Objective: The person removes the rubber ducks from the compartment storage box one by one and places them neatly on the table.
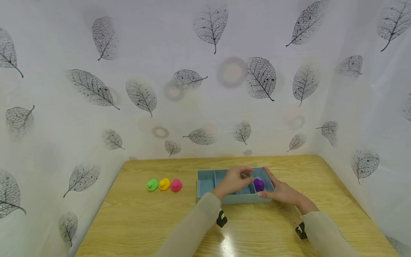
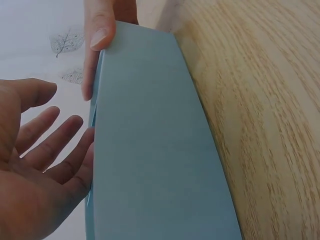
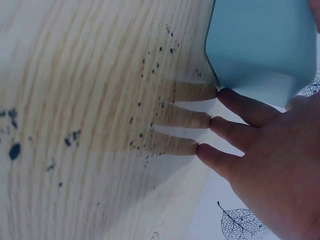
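A light blue divided box (image 1: 253,198) sits on the wooden table. My right hand (image 1: 284,192) holds its right end, the thumb over the front rim and the index finger along the right side. In the right wrist view, the other fingers of this hand (image 3: 280,145) reach down to the tabletop beside the box wall (image 3: 265,45). A purple rubber duck (image 1: 258,184) lies in the right compartment. My left hand (image 1: 234,181) hovers above the middle of the box; its palm and loosely bent fingers hold nothing in the left wrist view.
Left of the box, a green duck (image 1: 152,184), a yellow duck (image 1: 164,184) and a pink duck (image 1: 176,185) stand in a row on the table (image 1: 144,221). A white leaf-patterned curtain (image 1: 179,114) rises behind the table and along both sides.
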Motion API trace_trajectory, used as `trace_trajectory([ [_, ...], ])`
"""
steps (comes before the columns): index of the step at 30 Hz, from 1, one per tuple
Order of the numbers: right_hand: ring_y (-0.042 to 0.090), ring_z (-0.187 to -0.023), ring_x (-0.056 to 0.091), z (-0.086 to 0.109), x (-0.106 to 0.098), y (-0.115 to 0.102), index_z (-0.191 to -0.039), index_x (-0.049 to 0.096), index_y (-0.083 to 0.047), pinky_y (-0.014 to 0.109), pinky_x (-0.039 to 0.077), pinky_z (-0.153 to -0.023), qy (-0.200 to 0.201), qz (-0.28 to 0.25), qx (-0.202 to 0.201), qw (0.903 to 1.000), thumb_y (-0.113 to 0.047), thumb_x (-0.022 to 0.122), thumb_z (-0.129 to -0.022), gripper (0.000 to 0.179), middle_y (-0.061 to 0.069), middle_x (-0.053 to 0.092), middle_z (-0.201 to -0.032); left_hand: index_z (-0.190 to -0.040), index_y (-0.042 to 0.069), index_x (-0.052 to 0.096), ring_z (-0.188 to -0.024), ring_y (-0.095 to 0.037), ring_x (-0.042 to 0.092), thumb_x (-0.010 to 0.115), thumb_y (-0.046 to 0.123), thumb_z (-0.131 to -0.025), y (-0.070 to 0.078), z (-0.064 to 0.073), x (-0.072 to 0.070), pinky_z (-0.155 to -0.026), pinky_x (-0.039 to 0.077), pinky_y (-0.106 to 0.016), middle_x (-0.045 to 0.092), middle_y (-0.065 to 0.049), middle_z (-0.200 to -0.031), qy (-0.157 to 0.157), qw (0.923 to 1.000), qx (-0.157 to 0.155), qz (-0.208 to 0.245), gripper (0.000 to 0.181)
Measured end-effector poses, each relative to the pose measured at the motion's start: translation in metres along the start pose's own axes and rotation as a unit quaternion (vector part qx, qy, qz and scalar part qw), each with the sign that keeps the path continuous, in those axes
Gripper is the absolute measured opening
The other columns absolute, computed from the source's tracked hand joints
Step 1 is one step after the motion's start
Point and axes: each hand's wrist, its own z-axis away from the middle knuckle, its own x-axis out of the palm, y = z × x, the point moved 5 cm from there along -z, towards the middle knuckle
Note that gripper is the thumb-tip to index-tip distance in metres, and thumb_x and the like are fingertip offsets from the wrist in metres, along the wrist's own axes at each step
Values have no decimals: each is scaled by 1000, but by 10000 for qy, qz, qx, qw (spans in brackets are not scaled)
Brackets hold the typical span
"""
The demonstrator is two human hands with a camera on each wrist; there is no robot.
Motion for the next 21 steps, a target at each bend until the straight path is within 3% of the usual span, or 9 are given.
trace_trajectory([
  [10,58,-130,57,2,-1,-2,-169,-13,-23,73,49,-104,-7,-36,9,10000,-51,74,-95,118,45,27,-161,-135,6,70,-98,-13,71,72,19,-99,-1,-12,11,-75,57,-17,72,-15,-134,-26,9998,47,-181,38],
  [15,41,-117,67,3,0,-1,-169,-13,-25,67,53,-100,-37,-55,39,10000,-50,74,-96,117,46,41,-153,-137,5,68,-107,-21,73,71,18,-100,0,-16,16,-82,57,-17,71,-17,-136,-147,9995,88,-276,40],
  [21,37,-108,68,3,0,-1,-169,-14,-25,62,54,-97,-50,-47,64,10000,-49,74,-96,117,44,50,-145,-136,8,69,-118,-27,70,73,18,-99,-4,-20,21,-86,57,-18,71,-13,-136,-186,9984,-35,-530,39],
])
